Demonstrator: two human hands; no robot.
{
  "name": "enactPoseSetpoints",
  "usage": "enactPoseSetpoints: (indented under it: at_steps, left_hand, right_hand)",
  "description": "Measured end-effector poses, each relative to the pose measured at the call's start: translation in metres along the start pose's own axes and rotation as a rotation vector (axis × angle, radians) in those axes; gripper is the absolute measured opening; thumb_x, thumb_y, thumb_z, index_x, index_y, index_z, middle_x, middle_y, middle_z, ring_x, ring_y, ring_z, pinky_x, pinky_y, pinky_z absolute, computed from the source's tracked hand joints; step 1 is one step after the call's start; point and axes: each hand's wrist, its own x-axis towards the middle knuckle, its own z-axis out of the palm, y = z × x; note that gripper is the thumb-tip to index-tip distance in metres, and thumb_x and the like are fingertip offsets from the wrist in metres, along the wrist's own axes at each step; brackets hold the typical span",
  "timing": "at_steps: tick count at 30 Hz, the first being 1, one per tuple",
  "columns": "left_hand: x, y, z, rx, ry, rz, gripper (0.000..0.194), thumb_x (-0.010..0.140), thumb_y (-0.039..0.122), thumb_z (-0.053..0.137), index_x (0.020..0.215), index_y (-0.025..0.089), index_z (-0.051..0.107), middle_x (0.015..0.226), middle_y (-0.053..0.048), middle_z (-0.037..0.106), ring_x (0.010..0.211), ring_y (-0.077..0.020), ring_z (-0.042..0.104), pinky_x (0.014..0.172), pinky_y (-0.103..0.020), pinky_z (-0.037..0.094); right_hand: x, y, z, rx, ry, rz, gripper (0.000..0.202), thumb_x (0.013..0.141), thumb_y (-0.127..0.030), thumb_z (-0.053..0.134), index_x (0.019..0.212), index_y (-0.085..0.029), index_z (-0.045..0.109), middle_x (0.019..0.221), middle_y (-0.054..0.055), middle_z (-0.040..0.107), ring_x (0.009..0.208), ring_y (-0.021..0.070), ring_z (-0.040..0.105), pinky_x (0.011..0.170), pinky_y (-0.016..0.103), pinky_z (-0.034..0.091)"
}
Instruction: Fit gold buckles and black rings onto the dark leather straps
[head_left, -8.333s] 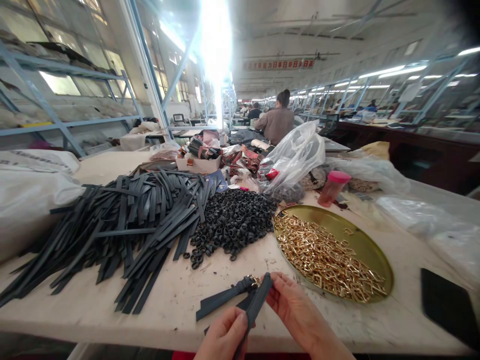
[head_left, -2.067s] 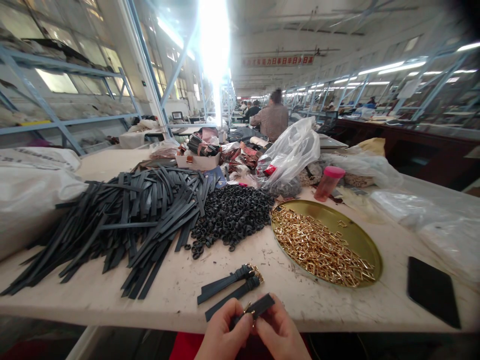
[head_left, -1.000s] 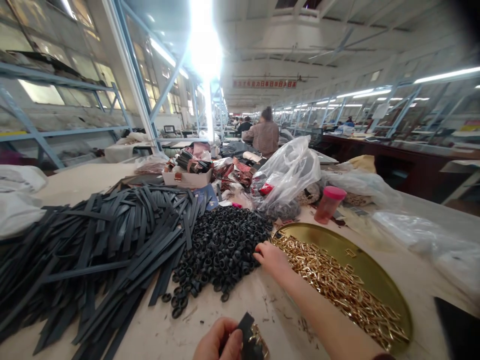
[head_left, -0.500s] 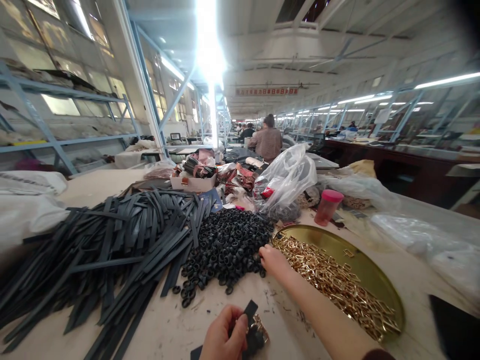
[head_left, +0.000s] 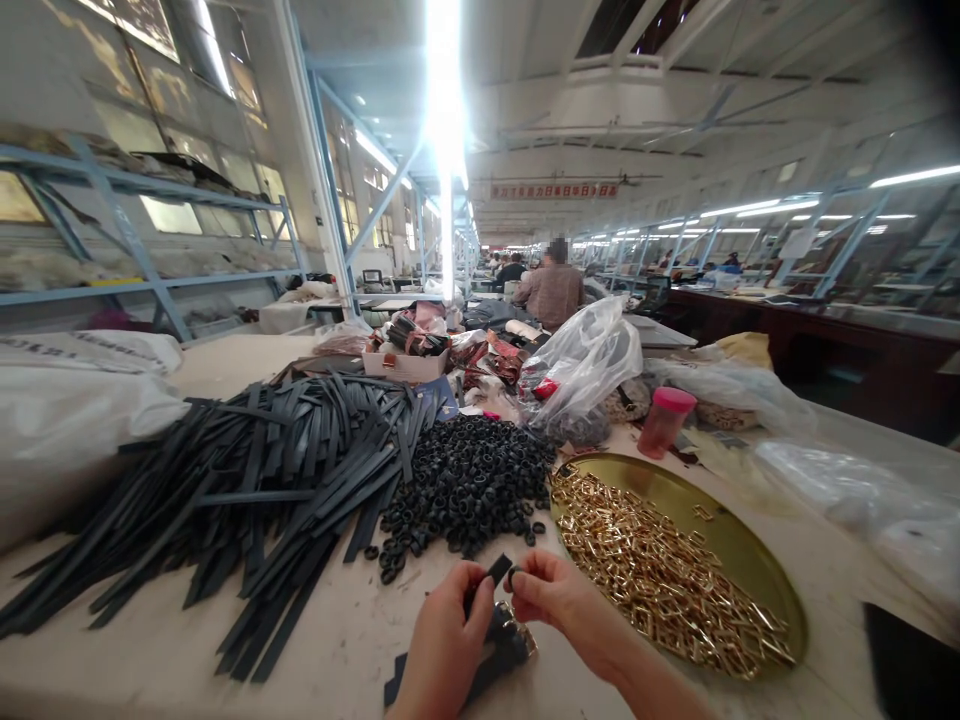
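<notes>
Near the table's front edge, my left hand (head_left: pixel 450 625) pinches a black strap (head_left: pixel 498 570) whose end sticks up past the fingertips. Close beside it on the right, my right hand (head_left: pixel 544 590) holds a small black loop (head_left: pixel 513 577) by the strap's end. Below both hands lie black straps with gold buckles (head_left: pixel 525 637), partly covered by my left hand. A pile of black loops (head_left: pixel 469 480) sits just beyond, between a heap of long black strips (head_left: pixel 300 450) and a gold tray (head_left: pixel 750 540) full of gold buckles (head_left: pixel 645 560).
A jar with a pink lid (head_left: pixel 664 422) stands behind the tray. Clear plastic bags (head_left: pixel 592 360) and a white box (head_left: pixel 405 366) lie farther back. A white sack (head_left: pixel 82 430) is at left, a black flat piece (head_left: pixel 911 655) at right. A person (head_left: pixel 553 285) sits ahead, back turned.
My right hand has come back from the loop pile toward my left hand, with a black loop now visible in its fingers. The whole view has shifted slightly left.
</notes>
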Motion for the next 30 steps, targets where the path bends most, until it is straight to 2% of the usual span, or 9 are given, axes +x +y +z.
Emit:
enactPoseSetpoints:
  at_steps: [3, 5, 10, 13, 17, 19, 23, 28, 30]
  left_hand:
    - [-0.011, -0.001, 0.005, -0.017, 0.008, -0.013, 0.022, 0.080, 0.033, 0.041, 0.072, 0.018, 0.054, 0.062, 0.001, 0.055, 0.060, -0.0148, 0.051, 0.057, -0.023, 0.033]
    - [-0.018, -0.003, 0.010, -0.045, 0.035, -0.025, 0.023, 0.080, 0.035, 0.039, 0.072, 0.018, 0.052, 0.060, 0.002, 0.052, 0.058, -0.0142, 0.049, 0.056, -0.023, 0.033]
    - [-0.025, -0.007, 0.012, 0.037, -0.010, -0.045, 0.020, 0.077, 0.033, 0.040, 0.067, 0.019, 0.050, 0.054, 0.005, 0.043, 0.053, -0.0119, 0.042, 0.051, -0.022, 0.028]
    - [-0.021, -0.007, 0.010, 0.046, -0.064, -0.078, 0.017, 0.075, 0.030, 0.042, 0.062, 0.020, 0.046, 0.050, 0.006, 0.039, 0.049, -0.0106, 0.039, 0.048, -0.021, 0.026]
    - [-0.018, -0.007, 0.011, -0.109, -0.187, -0.171, 0.018, 0.075, 0.034, 0.042, 0.065, 0.020, 0.045, 0.048, 0.007, 0.041, 0.041, -0.0088, 0.036, 0.040, -0.019, 0.027]
    - [-0.020, -0.007, 0.011, -0.221, -0.215, -0.156, 0.017, 0.075, 0.034, 0.042, 0.075, 0.018, 0.049, 0.055, 0.005, 0.048, 0.043, -0.0090, 0.040, 0.042, -0.019, 0.031]
    - [-0.025, -0.009, 0.009, -0.343, -0.211, -0.063, 0.026, 0.071, 0.020, 0.044, 0.096, 0.017, 0.050, 0.071, 0.000, 0.060, 0.057, -0.0111, 0.049, 0.053, -0.021, 0.038]
    - [-0.026, -0.017, 0.005, -0.358, -0.162, -0.147, 0.018, 0.072, 0.024, 0.047, 0.089, 0.017, 0.047, 0.062, 0.003, 0.056, 0.053, -0.0104, 0.048, 0.050, -0.020, 0.034]
    - [-0.027, -0.018, 0.004, -0.325, -0.165, -0.165, 0.017, 0.073, 0.028, 0.047, 0.088, 0.018, 0.046, 0.058, 0.005, 0.052, 0.049, -0.0098, 0.046, 0.048, -0.020, 0.032]
  right_hand:
    - [-0.020, -0.002, 0.010, 0.407, 0.003, 0.060, 0.029, 0.071, -0.043, 0.063, 0.069, -0.015, 0.054, 0.063, -0.002, 0.056, 0.058, 0.0103, 0.055, 0.060, 0.025, 0.046]
    - [-0.024, 0.000, 0.013, 0.504, 0.055, 0.061, 0.032, 0.069, -0.045, 0.065, 0.067, -0.015, 0.055, 0.061, -0.002, 0.056, 0.055, 0.0095, 0.051, 0.057, 0.024, 0.044]
    - [-0.023, 0.010, 0.016, 0.398, 0.137, -0.008, 0.034, 0.067, -0.047, 0.067, 0.065, -0.016, 0.055, 0.052, -0.004, 0.054, 0.049, 0.0100, 0.049, 0.052, 0.023, 0.038]
    - [-0.024, 0.011, 0.018, 0.397, 0.115, -0.036, 0.035, 0.061, -0.047, 0.071, 0.072, -0.016, 0.057, 0.056, -0.005, 0.055, 0.048, 0.0099, 0.049, 0.049, 0.023, 0.036]
    - [-0.028, 0.006, 0.020, 0.464, 0.001, 0.048, 0.031, 0.062, -0.041, 0.072, 0.076, -0.015, 0.061, 0.060, -0.002, 0.058, 0.053, 0.0107, 0.050, 0.053, 0.023, 0.037]
    - [-0.030, 0.005, 0.022, 0.516, 0.023, 0.081, 0.028, 0.065, -0.040, 0.070, 0.075, -0.015, 0.061, 0.060, -0.002, 0.058, 0.055, 0.0106, 0.049, 0.054, 0.023, 0.037]
    - [-0.033, 0.006, 0.027, 0.552, 0.060, 0.091, 0.030, 0.065, -0.043, 0.070, 0.072, -0.016, 0.059, 0.056, -0.003, 0.055, 0.053, 0.0095, 0.046, 0.052, 0.021, 0.033]
    - [-0.040, 0.003, 0.030, 0.600, 0.038, 0.051, 0.048, 0.072, -0.061, 0.052, 0.074, -0.015, 0.064, 0.063, 0.002, 0.059, 0.058, 0.0128, 0.049, 0.056, 0.025, 0.037]
    - [-0.042, 0.000, 0.030, 0.627, 0.030, 0.071, 0.045, 0.074, -0.059, 0.052, 0.071, -0.015, 0.064, 0.064, 0.002, 0.058, 0.057, 0.0115, 0.047, 0.056, 0.025, 0.038]
